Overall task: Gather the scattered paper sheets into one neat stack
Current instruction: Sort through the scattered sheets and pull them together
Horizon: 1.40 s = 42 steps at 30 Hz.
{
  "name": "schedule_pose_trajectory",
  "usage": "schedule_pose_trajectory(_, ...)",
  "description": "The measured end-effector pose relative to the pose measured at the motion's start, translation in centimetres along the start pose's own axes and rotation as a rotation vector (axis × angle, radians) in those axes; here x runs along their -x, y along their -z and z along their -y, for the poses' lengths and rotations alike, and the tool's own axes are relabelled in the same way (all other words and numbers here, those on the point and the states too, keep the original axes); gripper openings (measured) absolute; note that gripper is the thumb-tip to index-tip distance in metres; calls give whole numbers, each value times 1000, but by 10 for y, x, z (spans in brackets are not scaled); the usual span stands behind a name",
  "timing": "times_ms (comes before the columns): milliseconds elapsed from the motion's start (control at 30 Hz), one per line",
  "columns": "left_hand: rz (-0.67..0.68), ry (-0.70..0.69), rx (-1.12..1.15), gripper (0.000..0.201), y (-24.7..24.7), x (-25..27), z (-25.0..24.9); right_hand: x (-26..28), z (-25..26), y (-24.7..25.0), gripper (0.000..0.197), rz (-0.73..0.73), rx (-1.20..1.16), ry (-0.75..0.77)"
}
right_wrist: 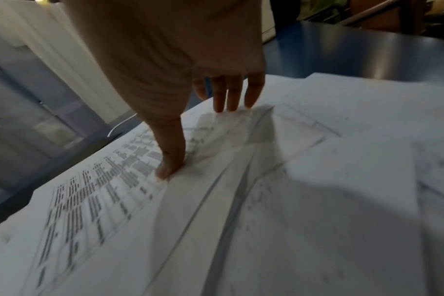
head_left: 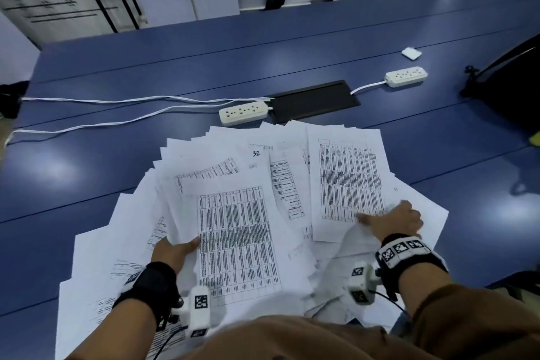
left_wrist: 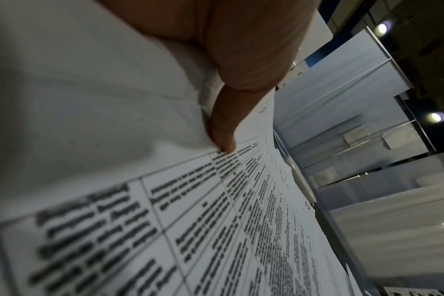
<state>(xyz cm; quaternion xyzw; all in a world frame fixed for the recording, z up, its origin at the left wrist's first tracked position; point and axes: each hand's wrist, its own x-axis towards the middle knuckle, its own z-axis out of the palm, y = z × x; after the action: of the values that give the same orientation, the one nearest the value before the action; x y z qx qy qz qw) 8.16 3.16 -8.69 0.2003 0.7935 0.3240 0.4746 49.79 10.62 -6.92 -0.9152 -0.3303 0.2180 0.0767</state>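
Sheets (head_left: 292, 172): a loose fan of printed white pages, most carrying dense tables, spread across the near part of the blue table (head_left: 146, 67) right in front of you, overlapping at many angles and not squared up. Left hand (head_left: 172, 251): it grips the left edge of a bundle (head_left: 236, 231) of tabled pages near the middle of the fan; the left wrist view shows your thumb (left_wrist: 223, 128) lying on the top printed page with blank paper curving up beside it, and the other fingers are hidden under the bundle. Right hand (head_left: 394, 218): it rests on the lower right corner of a page (head_left: 347, 178) that lies on top at the right of the fan; the right wrist view, blurred, shows the thumb (right_wrist: 170, 156) pressing the print and the fingers (right_wrist: 228, 94) fairly straight and close together, tips down on the paper, with the sheet creased between them. I cannot tell whether anything is pinched there. 1 page near the top of the fan bears a handwritten 32. Beyond the sheets: 2 white power strips, the nearer strip (head_left: 244, 112) just past the far edge of the fan, the farther strip (head_left: 406, 76) well off to the right, a black hatch (head_left: 315, 101) set in the table between them, white cords (head_left: 117, 112) running left. A small white square (head_left: 411, 53) lies further back.
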Motion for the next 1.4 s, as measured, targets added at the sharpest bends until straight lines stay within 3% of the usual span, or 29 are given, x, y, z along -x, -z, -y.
schedule_pose_trajectory(67,-13,5,5,46,5,-1,3,-10,-7,1,116,43,-21,-25)
schedule_pose_trajectory(133,-18,2,-2,45,6,-1,3,-15,-11,1,107,99,-115,-47)
schedule_pose_trajectory(267,-15,5,21,44,3,0,4,-8,-7,5,57,6,-236,109)
schedule_pose_trajectory(367,-6,10,34,39,2,1,4,13,13,11,16,-86,-675,304)
schedule_pose_trajectory(400,-5,17,37,38,2,1,5,21,20,13,11,-114,-783,348)
schedule_pose_trajectory(433,2,22,47,38,2,1,6,28,26,16,19,-118,-854,382)
schedule_pose_trajectory(500,12,36,69,39,-1,0,7,40,36,13,13,-46,-961,406)
schedule_pose_trajectory(600,37,47,92,42,-6,4,7,57,47,-1,53,106,-909,431)
schedule_pose_trajectory(633,45,41,114,44,-9,6,6,61,47,-10,57,152,-816,454)
schedule_pose_trajectory(833,89,9,128,95,-16,10,-3,94,48,-58,22,457,-271,562)
schedule_pose_trajectory(967,108,-107,43,86,-20,13,1,98,56,-76,40,649,-156,649)
schedule_pose_trajectory(1033,118,-113,-20,74,-22,13,4,100,61,-78,43,636,-201,640)
schedule_pose_trajectory(1067,101,-110,-34,64,-21,15,3,100,63,-77,42,546,-244,614)
schedule_pose_trajectory(1133,25,-121,-46,55,-15,13,2,95,67,-70,51,224,-191,508)
schedule_pose_trajectory(1200,-51,-142,-43,50,-3,9,0,89,66,-62,69,90,-32,345)
schedule_pose_trajectory(1300,-142,-108,-42,44,24,-4,5,72,64,-70,74,222,-96,228)
schedule_pose_trajectory(1400,-190,-55,-46,43,48,-13,14,67,64,-83,58,312,-166,254)
